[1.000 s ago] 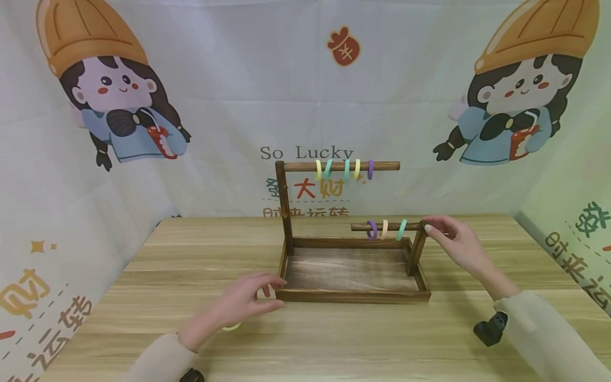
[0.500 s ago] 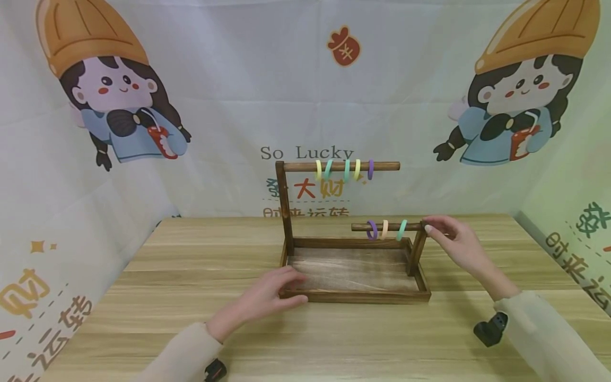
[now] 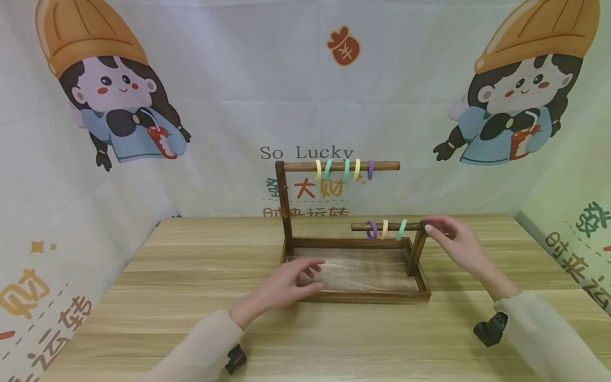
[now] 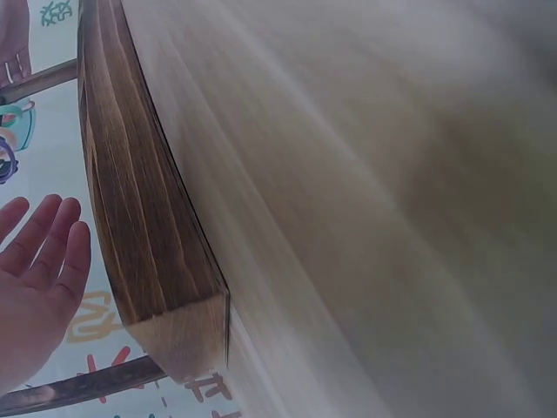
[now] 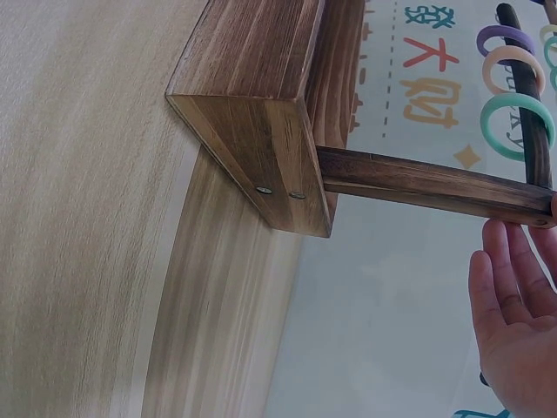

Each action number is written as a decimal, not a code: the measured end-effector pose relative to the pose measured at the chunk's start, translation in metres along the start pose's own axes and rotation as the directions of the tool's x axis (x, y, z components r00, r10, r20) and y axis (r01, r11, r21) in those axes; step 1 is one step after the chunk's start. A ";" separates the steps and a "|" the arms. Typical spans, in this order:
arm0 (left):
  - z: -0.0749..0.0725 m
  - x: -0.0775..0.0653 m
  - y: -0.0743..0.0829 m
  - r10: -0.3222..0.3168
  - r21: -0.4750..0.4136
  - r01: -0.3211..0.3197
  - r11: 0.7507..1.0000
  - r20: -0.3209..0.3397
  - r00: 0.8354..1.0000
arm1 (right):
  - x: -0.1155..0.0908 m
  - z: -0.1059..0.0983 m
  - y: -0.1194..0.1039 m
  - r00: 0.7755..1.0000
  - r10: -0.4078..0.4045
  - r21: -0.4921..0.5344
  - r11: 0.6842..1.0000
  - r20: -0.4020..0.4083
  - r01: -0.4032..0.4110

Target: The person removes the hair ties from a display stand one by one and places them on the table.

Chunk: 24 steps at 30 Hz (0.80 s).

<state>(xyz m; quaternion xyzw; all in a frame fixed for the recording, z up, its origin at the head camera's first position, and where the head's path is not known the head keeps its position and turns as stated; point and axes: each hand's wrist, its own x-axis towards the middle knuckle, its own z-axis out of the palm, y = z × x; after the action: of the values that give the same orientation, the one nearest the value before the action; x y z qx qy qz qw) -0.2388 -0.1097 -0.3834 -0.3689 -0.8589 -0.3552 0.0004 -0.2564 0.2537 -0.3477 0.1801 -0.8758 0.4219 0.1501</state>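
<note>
A dark brown wooden rack (image 3: 365, 297) has a tray base, a tall post with an upper bar (image 3: 386, 166), and a short post with a lower bar (image 3: 359, 227). Several yellow, green and purple rings hang on the upper bar. A purple ring (image 3: 372, 229), a peach ring (image 3: 384, 229) and a green ring (image 3: 402, 229) hang on the lower one. My left hand (image 3: 293, 281), fingers loosely bent and holding nothing, is over the tray's front left part. My right hand (image 3: 455, 241) pinches the short post's top between thumb and fingers; the right wrist view partly crops this contact.
The rack stands on a wood-grain table (image 3: 191, 265). Behind it hangs a white printed cloth (image 3: 238, 79), with more cloth at both sides. Black wrist cameras (image 3: 490, 329) sit below both sleeves.
My left hand has moved right and slightly away from me, from the tray's left edge to over the tray. A yellow ring on the table is now hidden behind the left arm. The right hand stays put.
</note>
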 end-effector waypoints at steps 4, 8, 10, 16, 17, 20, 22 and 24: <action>0.002 0.008 -0.001 -0.011 -0.060 0.010 0.998 -0.027 1.000 | 0.000 0.000 0.000 1.000 -0.003 0.003 1.000 0.000 0.003; 0.004 0.015 -0.001 -0.035 -0.111 0.028 0.993 -0.065 0.997 | 0.000 0.000 -0.002 1.000 -0.008 0.006 1.000 -0.003 0.008; 0.006 0.019 0.000 -0.060 -0.129 0.049 0.990 -0.077 0.995 | 0.000 -0.001 -0.003 1.000 -0.006 0.006 1.000 -0.002 0.006; 0.010 0.028 0.003 -0.135 -0.209 0.115 0.971 -0.084 0.987 | 0.000 -0.001 -0.004 1.000 0.000 0.008 1.000 0.004 -0.001; 0.009 0.028 0.008 -0.147 -0.225 0.126 0.966 -0.080 0.986 | 0.000 -0.001 -0.003 1.000 0.001 0.010 1.000 0.005 -0.001; 0.004 0.030 0.023 -0.157 -0.251 0.135 0.959 -0.072 0.985 | 0.000 -0.001 -0.003 1.000 0.005 0.013 1.000 0.008 -0.005; 0.000 0.031 0.033 -0.164 -0.265 0.141 0.954 -0.064 0.984 | 0.000 -0.001 -0.003 1.000 0.011 0.009 1.000 0.012 -0.011; -0.002 0.033 0.038 -0.166 -0.270 0.145 0.952 -0.059 0.984 | 0.000 -0.001 -0.003 1.000 0.016 0.004 1.000 0.014 -0.016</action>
<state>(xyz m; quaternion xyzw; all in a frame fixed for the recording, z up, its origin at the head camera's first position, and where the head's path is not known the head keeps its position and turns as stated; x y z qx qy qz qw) -0.2390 -0.0716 -0.3500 -0.2823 -0.8294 -0.4802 -0.0422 -0.2548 0.2525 -0.3448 0.1763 -0.8773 0.4238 0.1404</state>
